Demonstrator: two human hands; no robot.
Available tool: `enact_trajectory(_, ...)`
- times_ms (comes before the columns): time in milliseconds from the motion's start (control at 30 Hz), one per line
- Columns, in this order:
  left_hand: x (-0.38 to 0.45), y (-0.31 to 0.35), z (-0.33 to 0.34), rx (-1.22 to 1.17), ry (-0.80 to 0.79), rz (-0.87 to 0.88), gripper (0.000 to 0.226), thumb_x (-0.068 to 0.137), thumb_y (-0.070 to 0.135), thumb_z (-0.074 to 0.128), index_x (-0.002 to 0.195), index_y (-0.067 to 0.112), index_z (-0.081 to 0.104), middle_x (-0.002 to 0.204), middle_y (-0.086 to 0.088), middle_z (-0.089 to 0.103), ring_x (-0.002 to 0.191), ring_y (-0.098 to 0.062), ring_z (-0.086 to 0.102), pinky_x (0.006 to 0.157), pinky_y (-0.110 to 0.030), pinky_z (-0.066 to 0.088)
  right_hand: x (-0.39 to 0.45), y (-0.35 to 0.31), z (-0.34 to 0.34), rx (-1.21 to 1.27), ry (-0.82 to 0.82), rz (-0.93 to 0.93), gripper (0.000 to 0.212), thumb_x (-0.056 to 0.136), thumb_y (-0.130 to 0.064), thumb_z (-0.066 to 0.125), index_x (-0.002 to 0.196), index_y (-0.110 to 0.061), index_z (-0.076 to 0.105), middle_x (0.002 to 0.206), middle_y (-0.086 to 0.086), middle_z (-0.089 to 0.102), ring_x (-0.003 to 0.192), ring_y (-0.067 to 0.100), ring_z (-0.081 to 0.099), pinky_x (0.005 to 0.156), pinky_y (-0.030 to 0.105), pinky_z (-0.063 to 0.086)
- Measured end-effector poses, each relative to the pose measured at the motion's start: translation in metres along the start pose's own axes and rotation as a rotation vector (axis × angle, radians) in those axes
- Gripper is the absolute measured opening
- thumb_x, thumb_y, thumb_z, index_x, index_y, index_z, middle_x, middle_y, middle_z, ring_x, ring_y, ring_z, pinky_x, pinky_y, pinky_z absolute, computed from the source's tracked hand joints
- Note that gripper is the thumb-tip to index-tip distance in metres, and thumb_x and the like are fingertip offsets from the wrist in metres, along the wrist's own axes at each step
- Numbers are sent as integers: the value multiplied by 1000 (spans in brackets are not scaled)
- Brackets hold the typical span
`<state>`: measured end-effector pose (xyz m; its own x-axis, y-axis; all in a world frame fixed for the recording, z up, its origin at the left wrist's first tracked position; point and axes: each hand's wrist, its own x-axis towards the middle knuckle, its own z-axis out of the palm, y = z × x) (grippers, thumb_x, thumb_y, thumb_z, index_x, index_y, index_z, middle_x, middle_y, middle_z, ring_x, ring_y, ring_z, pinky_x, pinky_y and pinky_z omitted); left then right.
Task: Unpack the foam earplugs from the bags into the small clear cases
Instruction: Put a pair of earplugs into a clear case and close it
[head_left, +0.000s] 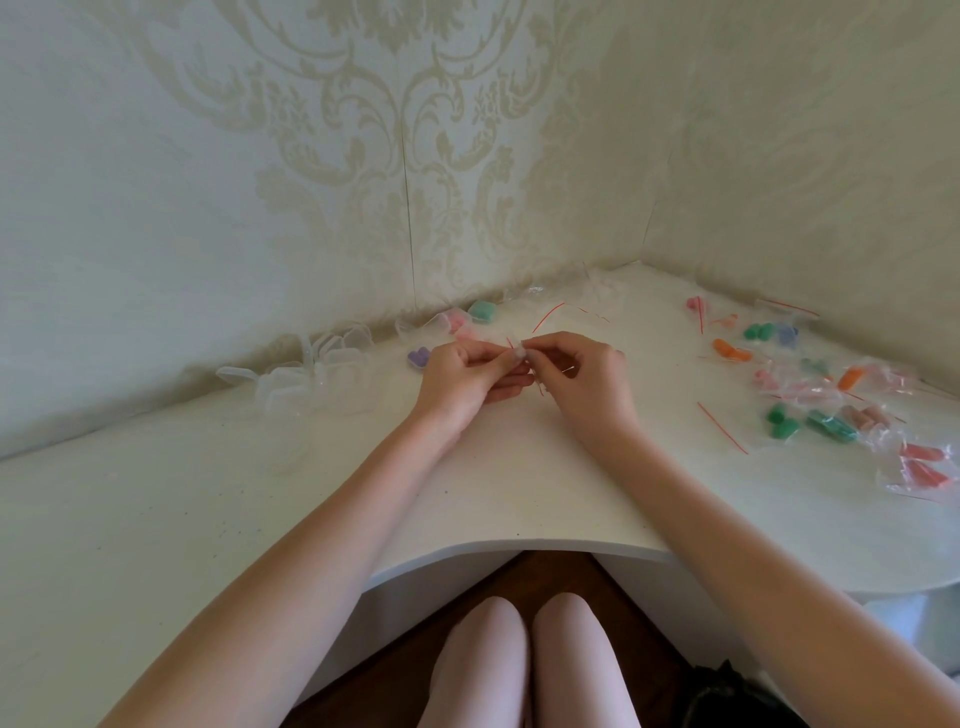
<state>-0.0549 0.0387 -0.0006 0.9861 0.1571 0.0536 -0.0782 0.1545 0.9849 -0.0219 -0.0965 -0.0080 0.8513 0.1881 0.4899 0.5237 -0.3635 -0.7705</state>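
Over the middle of the white corner desk (519, 483), my left hand (462, 379) and my right hand (582, 374) meet and both pinch the top of one small clear bag (519, 358) with a red strip; its contents are hidden by my fingers. Empty clear cases (311, 374) lie in a cluster at the left by the wall. Cases holding purple (417, 357), pink (454, 319) and green earplugs (483, 310) sit just beyond my left hand. Bags with green, orange, pink and red earplugs (831, 410) are spread at the right.
Emptied clear bags (582, 296) lie in the far corner against the patterned walls. A loose red strip (722, 427) lies right of my right forearm. The desk's curved front edge (519, 545) is above my knees.
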Motion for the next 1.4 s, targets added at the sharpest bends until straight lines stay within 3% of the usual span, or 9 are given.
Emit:
enact_trajectory(167, 1, -2, 1, 16, 26, 3, 12, 89, 7, 64, 77, 6, 68, 65, -5, 70, 63, -11, 70, 59, -18, 55, -1, -2, -1, -49, -41, -40, 12, 86, -4, 63, 85, -11, 72, 65, -18, 60, 62, -4, 57, 60, 13, 43)
enact_trajectory(267, 2, -3, 1, 39, 26, 18, 14, 90, 8, 62, 77, 7, 67, 69, -7, 70, 64, -12, 70, 59, -19, 55, -1, -2, 0, -48, -40, -41, 11, 85, -5, 64, 84, -13, 71, 70, -11, 65, 68, 4, 60, 61, 16, 44)
enact_trajectory(533, 4, -14, 2, 407, 72, 217, 16, 91, 10, 57, 76, 12, 63, 67, -8, 68, 63, -21, 69, 62, -33, 55, -1, 2, 3, -106, -60, 27, 8, 86, -8, 60, 79, -10, 64, 71, 4, 65, 68, 21, 60, 65, 30, 47)
enact_trajectory(700, 4, -12, 2, 362, 88, 204, 14, 93, 10, 56, 83, 4, 63, 70, -9, 68, 62, -18, 68, 54, -25, 53, -1, -1, 1, -75, -75, 7, 7, 86, -7, 62, 82, -10, 67, 69, -9, 63, 64, 4, 58, 61, 14, 44)
enact_trajectory(833, 5, -10, 1, 272, 84, 182, 16, 94, 11, 56, 83, 2, 63, 72, -10, 68, 63, -14, 68, 53, -22, 52, 0, -2, 1, -33, -79, 14, 7, 85, -7, 66, 83, -14, 68, 73, -5, 67, 66, 2, 60, 62, 11, 45)
enact_trajectory(967, 5, -10, 1, 303, 69, 212, 20, 95, 11, 55, 75, 12, 58, 71, -5, 67, 66, -16, 67, 58, -25, 54, 3, -2, -1, 119, -79, 141, 15, 87, -12, 65, 74, -19, 67, 64, -6, 65, 59, 5, 57, 65, 26, 51)
enact_trajectory(1067, 6, -13, -1, 402, 62, 259, 24, 95, 14, 55, 72, 21, 57, 70, -3, 67, 69, -20, 67, 61, -31, 55, 4, -4, -2, 180, -82, 158, 13, 87, -15, 66, 75, -21, 68, 67, -2, 66, 63, 10, 58, 61, 26, 52)
enact_trajectory(1233, 7, -18, -4, 643, 17, 382, 18, 93, 13, 52, 78, 14, 62, 70, -5, 67, 67, -26, 63, 66, -45, 53, 4, -4, -2, 143, -67, 119, 13, 84, -15, 69, 78, -26, 70, 74, -3, 70, 68, 11, 63, 67, 35, 55)
enact_trajectory(1400, 5, -16, -2, 625, 5, 356, 19, 95, 9, 50, 81, 13, 64, 74, -4, 67, 72, -23, 67, 70, -41, 56, 3, -2, -2, 102, -62, 97, 17, 85, -15, 68, 74, -28, 70, 70, -9, 69, 67, 9, 61, 70, 34, 53)
